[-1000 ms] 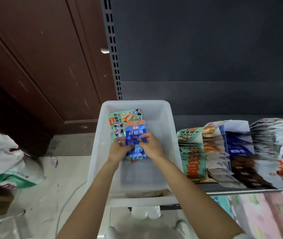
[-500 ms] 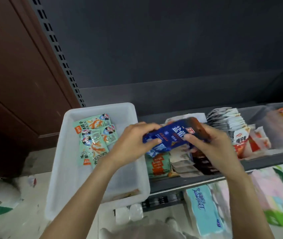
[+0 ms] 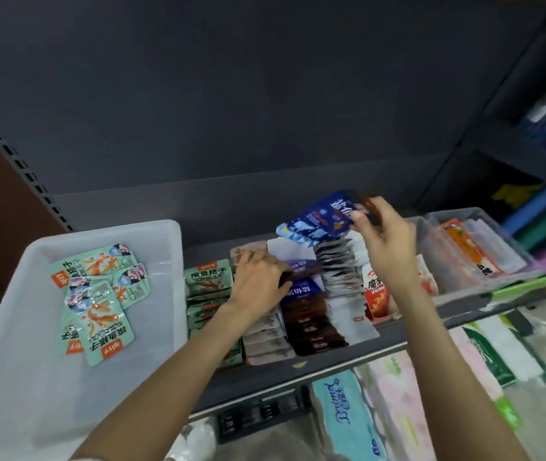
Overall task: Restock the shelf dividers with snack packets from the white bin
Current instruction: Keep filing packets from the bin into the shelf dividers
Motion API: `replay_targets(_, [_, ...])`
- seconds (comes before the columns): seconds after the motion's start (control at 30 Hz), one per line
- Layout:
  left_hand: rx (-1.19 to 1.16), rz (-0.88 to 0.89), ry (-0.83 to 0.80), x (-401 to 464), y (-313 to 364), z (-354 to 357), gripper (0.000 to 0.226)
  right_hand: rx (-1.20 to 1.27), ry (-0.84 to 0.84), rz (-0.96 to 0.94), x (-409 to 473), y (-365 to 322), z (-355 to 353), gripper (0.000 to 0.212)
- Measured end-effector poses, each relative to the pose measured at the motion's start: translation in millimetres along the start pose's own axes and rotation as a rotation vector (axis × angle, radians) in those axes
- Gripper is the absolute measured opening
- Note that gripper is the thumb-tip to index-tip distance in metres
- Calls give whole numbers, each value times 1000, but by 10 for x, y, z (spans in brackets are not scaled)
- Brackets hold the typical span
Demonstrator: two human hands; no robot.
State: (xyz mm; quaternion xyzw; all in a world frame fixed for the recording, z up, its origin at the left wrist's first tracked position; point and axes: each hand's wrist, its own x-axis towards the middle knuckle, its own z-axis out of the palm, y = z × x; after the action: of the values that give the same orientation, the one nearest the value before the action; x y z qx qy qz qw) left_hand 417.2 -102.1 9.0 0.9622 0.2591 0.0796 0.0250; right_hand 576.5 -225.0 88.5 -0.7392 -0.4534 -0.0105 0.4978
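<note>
My right hand pinches a blue snack packet by its top edge and holds it in the air above the shelf rows. My left hand rests on the shelved packets, its fingers curled onto the back of the blue-and-brown row. The white bin stands to the left on the same shelf, with several green packets lying flat in it.
Rows of packets fill the dark shelf: green, beige, white, red-and-white. Clear divider trays with orange packets stand to the right. Tissue packs lie on the shelf below.
The blue packet left the bin and travelled right over the shelf. My left hand let go of it and dropped onto the shelved row; my right hand alone holds it now.
</note>
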Motion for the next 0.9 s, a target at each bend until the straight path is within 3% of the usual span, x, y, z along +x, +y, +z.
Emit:
replay_targets(0.2, [-69, 7, 125, -92, 17, 67, 29, -333, -283, -288, 34, 168, 435, 8])
replay_targets(0.37, [-91, -11, 152, -121, -13, 103, 21, -678, -561, -294, -23, 296, 790, 17])
replay_targets(0.57, [-109, 15, 177, -144, -43, 134, 22, -943, -449, -461, 62, 195, 843, 18])
replay_targets(0.7, [-147, 81, 223, -170, -87, 157, 19, -1046, -692, -375, 14, 209, 939, 33])
replay_targets(0.77, [-227, 76, 274, -229, -141, 111, 17, -997, -658, -343, -12, 176, 908, 34])
replay_targets(0.9, [-458, -104, 455, -529, -402, -119, 27, -644, -392, -294, -106, -50, 740, 34])
